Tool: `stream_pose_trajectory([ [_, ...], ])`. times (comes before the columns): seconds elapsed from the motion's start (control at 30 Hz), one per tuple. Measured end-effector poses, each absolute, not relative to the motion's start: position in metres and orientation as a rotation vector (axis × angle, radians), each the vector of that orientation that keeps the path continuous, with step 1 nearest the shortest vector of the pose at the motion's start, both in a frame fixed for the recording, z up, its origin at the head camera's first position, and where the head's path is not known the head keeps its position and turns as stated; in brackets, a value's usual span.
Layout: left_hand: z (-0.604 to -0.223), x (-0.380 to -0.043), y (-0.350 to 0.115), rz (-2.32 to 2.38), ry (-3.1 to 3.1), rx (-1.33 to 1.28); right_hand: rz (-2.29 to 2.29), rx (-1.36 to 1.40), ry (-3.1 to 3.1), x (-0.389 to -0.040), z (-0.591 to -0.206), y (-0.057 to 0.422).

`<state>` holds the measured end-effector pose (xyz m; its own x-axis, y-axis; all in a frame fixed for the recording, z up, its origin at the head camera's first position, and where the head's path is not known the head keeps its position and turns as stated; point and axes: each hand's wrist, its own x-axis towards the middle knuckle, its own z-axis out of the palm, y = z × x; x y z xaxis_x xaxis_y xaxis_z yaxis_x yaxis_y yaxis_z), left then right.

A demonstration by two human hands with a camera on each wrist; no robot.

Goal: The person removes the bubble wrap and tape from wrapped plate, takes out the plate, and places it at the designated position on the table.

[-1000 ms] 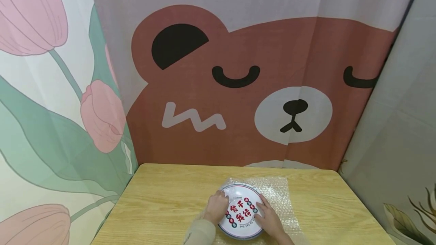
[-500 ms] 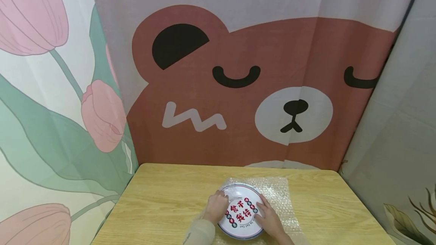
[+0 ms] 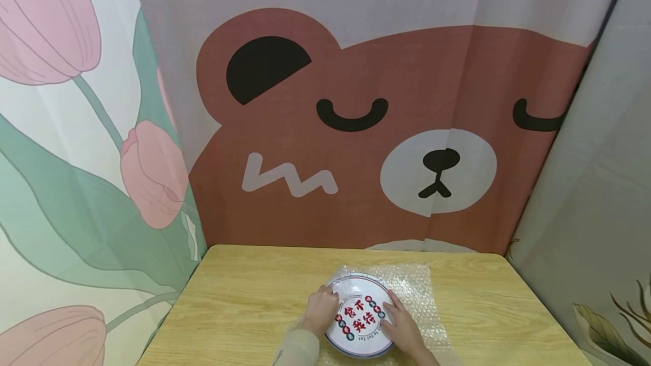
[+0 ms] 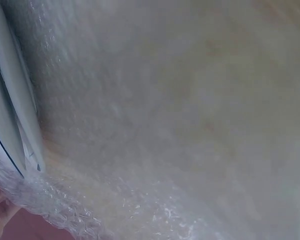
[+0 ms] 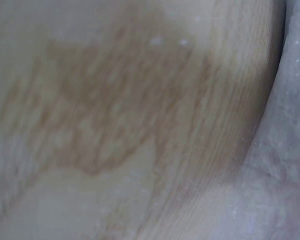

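Note:
A round white plate (image 3: pixel 360 338) with a blue rim and red characters lies near the table's front, on bubble wrap. My left hand (image 3: pixel 320 310) has curled fingers at the plate's left rim; the fingertips are hidden. At the opposite side my right hand (image 3: pixel 405 329) holds the rim, its thumb on the plate's face. Two stacked plate edges (image 4: pixel 21 95) show at the left of the left wrist view, so more than one plate seems to be there. Clear bubble wrap (image 3: pixel 412 287) spreads beneath and behind.
The wooden table (image 3: pixel 254 298) reaches back to a curtain (image 3: pixel 285 219) printed with a brown bear. A tulip-printed curtain (image 3: pixel 91 196) hangs on the left, and a pale curtain (image 3: pixel 580 213) on the right. The right wrist view holds mostly blurred wood grain.
My left hand has shifted very slightly left along the plate's rim. The right hand and the plate look nearly the same.

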<state>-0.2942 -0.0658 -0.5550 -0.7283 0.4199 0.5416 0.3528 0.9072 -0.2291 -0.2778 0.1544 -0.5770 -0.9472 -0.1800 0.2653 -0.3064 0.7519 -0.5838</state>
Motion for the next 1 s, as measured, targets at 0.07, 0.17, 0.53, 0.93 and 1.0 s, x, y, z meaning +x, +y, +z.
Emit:
stream_pose_trajectory([
  [0.07,-0.556,-0.294,-0.066,0.128,-2.459,-0.54,0.959,0.393,-2.755,-0.277,-0.577,0.155],
  [0.17,-0.557,-0.294,-0.067,0.097,-2.455,-0.516,0.954,0.392,-2.754,-0.277,-0.577,0.155],
  [0.53,-0.564,-0.297,-0.074,0.051,-2.438,-0.459,0.967,0.371,-2.761,-0.278,-0.578,0.154],
  [0.93,-0.565,-0.294,-0.082,0.034,-2.361,-0.423,0.987,0.377,-2.757,-0.277,-0.576,0.154],
  [1.0,-0.565,-0.294,-0.083,0.031,-2.33,-0.416,0.981,0.381,-2.753,-0.277,-0.576,0.154],
])
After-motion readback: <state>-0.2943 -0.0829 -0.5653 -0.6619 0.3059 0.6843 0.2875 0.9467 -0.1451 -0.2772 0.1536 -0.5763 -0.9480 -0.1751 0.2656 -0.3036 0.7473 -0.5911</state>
